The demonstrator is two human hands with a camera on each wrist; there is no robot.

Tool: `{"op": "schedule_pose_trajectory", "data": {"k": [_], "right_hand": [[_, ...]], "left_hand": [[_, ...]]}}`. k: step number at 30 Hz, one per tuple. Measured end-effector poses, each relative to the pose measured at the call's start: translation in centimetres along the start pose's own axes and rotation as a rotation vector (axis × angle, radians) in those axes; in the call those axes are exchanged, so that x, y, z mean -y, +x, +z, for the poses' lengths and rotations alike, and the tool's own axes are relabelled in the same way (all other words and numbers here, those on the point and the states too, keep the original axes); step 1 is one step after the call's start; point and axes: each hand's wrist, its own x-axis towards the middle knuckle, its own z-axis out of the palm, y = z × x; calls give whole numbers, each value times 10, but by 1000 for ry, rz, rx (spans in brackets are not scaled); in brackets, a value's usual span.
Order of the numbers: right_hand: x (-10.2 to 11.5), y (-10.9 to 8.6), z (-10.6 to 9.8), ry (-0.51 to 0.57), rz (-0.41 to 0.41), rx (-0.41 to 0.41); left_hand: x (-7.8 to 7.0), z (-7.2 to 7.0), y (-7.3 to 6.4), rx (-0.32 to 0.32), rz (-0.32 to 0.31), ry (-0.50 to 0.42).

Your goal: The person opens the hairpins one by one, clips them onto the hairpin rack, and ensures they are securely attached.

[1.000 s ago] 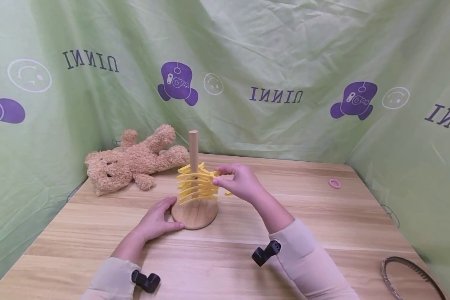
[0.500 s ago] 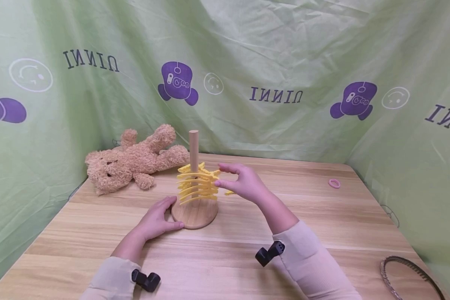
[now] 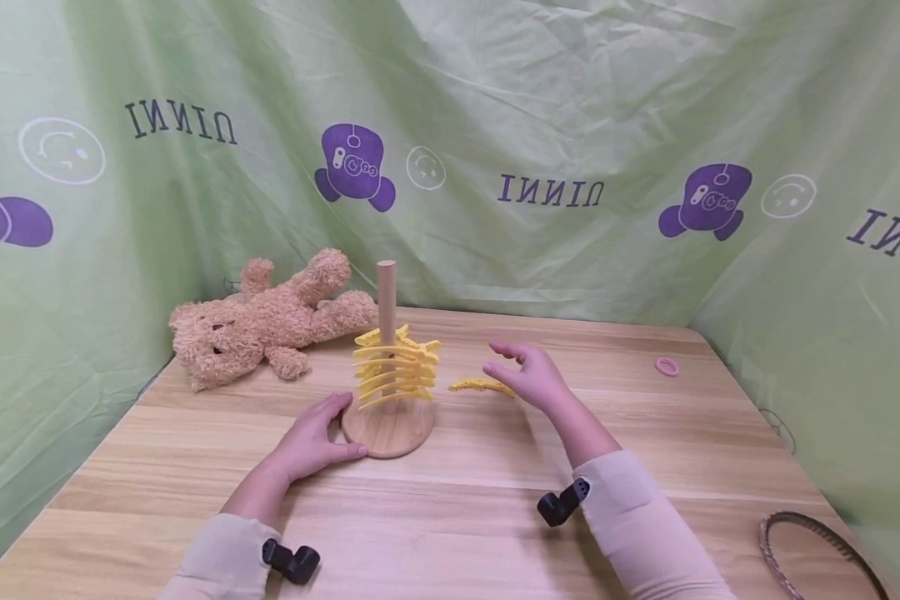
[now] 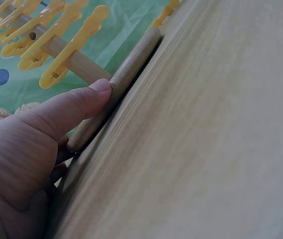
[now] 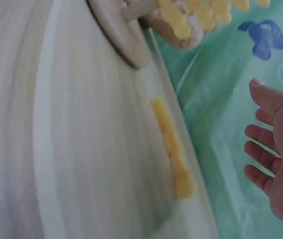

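My left hand [image 3: 311, 442] grips the round base [image 3: 390, 433] of a wooden stand at its left edge, thumb on the rim in the left wrist view. Up from the base rises a wooden post [image 3: 387, 296]. Several curved yellow plastic pieces [image 4: 74, 47] with rounded ends are stacked across the post, one above another. To the right of the stand, another yellow piece [image 5: 171, 149] lies on the table. Over that piece in the head view is my right hand [image 3: 536, 377], its fingers loosely bent and holding nothing; it partly covers the piece's right end.
A brown teddy bear [image 3: 262, 325] lies on its back at the far left, behind the stand. Far to the right is a small pink ring [image 3: 669, 374]. A brown headband [image 3: 767, 542] lies at the near right corner. Green printed cloth [image 3: 540, 250] hangs behind the table.
My right hand has let go of the top yellow piece on the post and moved right, over the loose piece. The left hand and the stand have stayed put.
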Motion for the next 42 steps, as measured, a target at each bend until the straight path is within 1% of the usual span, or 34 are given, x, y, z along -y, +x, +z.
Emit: {"op": "schedule_pose_trajectory", "data": {"k": [6,10,12,15,18,27,34,37,42], "right_hand": [[-32,1,5,0,96,22],[-49,3,8,-5,115,42],[-56,3,9,-9,112,54],[-65,3,11,-4,132,61],[-72,4,12,-23,122,64],[-77,6,15,-80,77,40],[-79,5,18,-84,96,39],[-78,3,16,-60,113,31],[-73,1,11,46,169,-2]], "left_hand": [[-1,0,0,0,-2,-4],[-1,1,0,0,-5,-5],[-1,1,0,2,-7,-6],[-1,2,0,6,-8,-7],[-1,2,0,7,-10,-6],[0,1,0,2,-7,-8],[0,1,0,5,-9,-6],[1,2,0,6,-10,-4],[2,2,1,7,-12,-1]]}}
